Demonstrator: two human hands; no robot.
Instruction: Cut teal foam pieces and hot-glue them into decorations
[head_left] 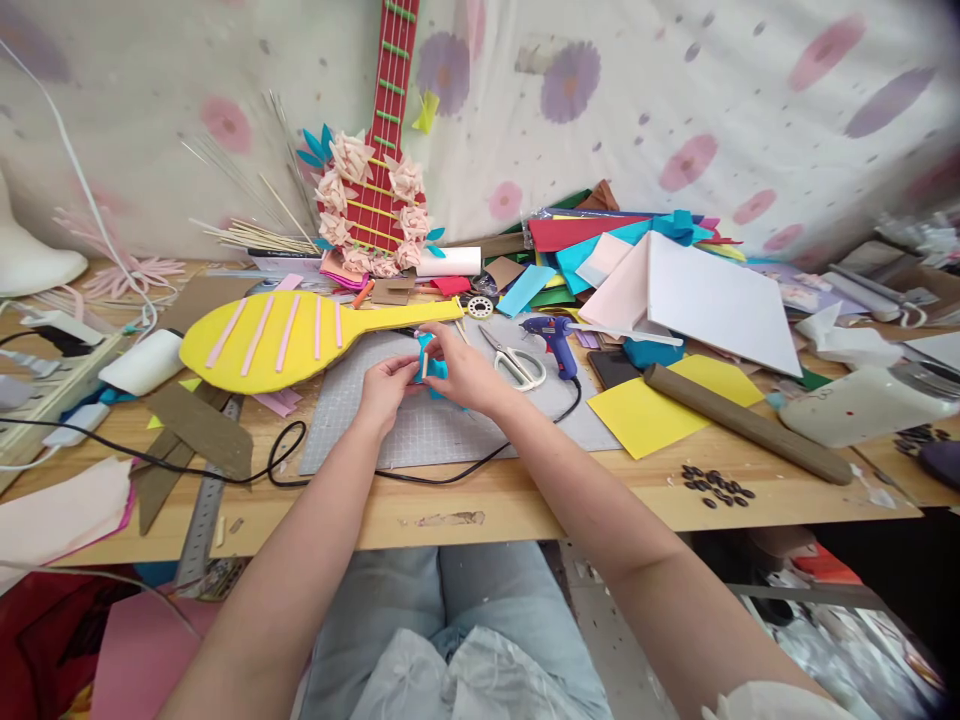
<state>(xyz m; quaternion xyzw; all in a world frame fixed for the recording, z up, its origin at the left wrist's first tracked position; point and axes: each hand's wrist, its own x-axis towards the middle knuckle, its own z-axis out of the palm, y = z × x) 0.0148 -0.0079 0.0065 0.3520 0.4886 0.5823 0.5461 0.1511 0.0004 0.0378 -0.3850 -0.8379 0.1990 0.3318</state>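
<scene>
Over the grey cutting mat (352,430), both my hands meet on a small piece of bright blue craft sheet (436,369). My left hand (388,388) pinches its left side with fingers pressed together. Fingers of my right hand (469,372) close on it from above and the right. A short pale stick (425,366) stands upright against the blue piece, between the hands. Just behind them lies a yellow guitar-shaped board (300,340) with pink strips across its body. White-handled scissors (517,365) and a blue glue gun (553,340) rest right of my right hand.
A red toy guitar (375,205) with paper flowers leans on the back curtain. Coloured sheets (577,240) pile up behind. A brown roll (742,425) lies over a yellow sheet (675,410), near dark beads (716,487). A black cord (281,455) crosses the front; a steel ruler (201,525) overhangs the edge.
</scene>
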